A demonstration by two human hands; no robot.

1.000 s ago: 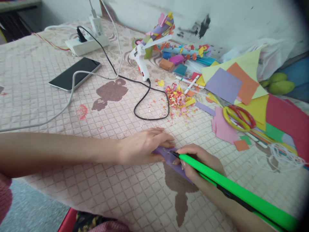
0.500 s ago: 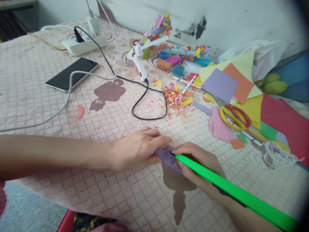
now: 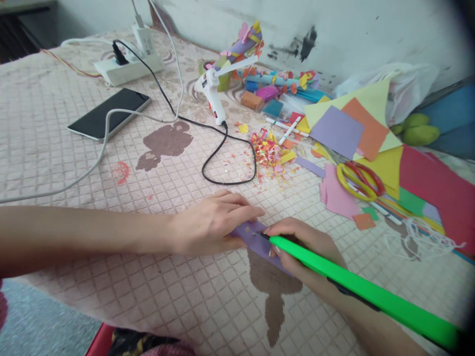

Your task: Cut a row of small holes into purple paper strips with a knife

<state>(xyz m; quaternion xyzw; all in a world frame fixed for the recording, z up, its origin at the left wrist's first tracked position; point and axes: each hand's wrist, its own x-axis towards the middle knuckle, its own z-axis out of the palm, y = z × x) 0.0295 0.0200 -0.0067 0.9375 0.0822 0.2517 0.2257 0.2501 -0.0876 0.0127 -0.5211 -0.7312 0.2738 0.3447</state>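
A narrow strip of purple paper or foam (image 3: 252,239) lies at a slant over the tablecloth, with small pale marks near its upper end. My left hand (image 3: 211,220) grips that upper end between thumb and fingers. Closed around the front of a long bright green pen-like tool (image 3: 345,277) is my right hand (image 3: 306,242). The tool's thin dark tip points at the strip, close to the marks; I cannot tell whether it is a pen or a knife. Its body runs back toward the lower right, with a black piece along its underside.
Ahead lie a white glue gun (image 3: 213,96), its looped black cord and colourful paper scraps (image 3: 269,151). Scissors (image 3: 359,180), coloured sheets (image 3: 337,131) and white string (image 3: 430,237) are on the right. A phone (image 3: 111,113) and a power strip (image 3: 128,69) sit at the left back.
The purple strip has turned to show more of its flat face, so its pale marks and the tool's dark tip are plainer. Both hands stay in nearly the same place.
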